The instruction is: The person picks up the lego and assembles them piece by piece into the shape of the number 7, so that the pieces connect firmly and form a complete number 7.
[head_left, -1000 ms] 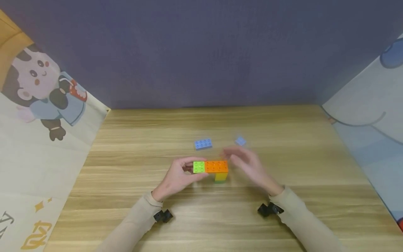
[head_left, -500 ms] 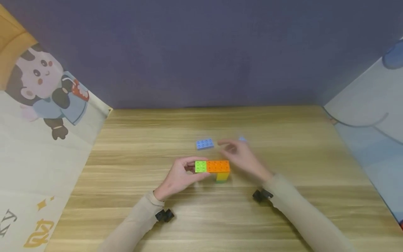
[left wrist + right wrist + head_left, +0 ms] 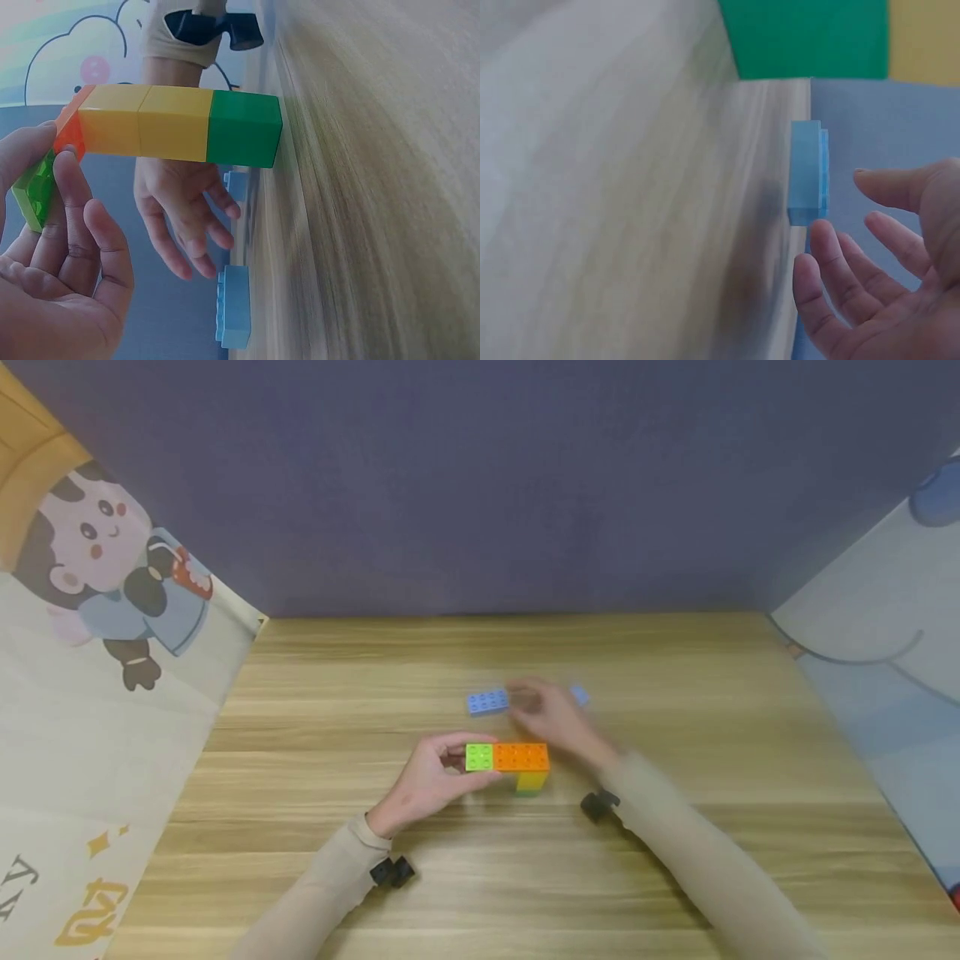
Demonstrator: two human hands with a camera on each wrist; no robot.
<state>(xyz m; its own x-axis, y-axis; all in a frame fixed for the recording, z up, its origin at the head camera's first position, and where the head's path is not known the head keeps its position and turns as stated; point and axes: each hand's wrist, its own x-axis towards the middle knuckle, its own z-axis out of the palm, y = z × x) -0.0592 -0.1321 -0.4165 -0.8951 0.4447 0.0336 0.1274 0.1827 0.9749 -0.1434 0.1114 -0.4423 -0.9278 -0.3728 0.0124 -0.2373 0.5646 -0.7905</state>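
Observation:
My left hand [image 3: 420,781] pinches a toy-brick build between thumb and fingers. Its top is an orange brick [image 3: 521,757] with a lime green brick [image 3: 479,757] at the left end. Below the orange one hangs a column of two yellow bricks [image 3: 144,120] and a green brick [image 3: 246,129], its lower end close over the table. My right hand [image 3: 557,720], with fingers loosely spread and thumb apart, reaches beyond the build. Its fingertips come right up to the right end of a long blue brick [image 3: 487,702], which lies studs up. The right wrist view shows nothing between those fingers.
A small blue brick [image 3: 579,695] lies on the wooden table [image 3: 337,668] just right of the right hand, partly covered by it. A dark blue panel [image 3: 510,493] rises behind the table. Printed cloth panels [image 3: 67,735] flank it left and right.
My right hand has moved left and away from me, from beside the build to the long blue brick. The left hand keeps its hold on the build, almost still.

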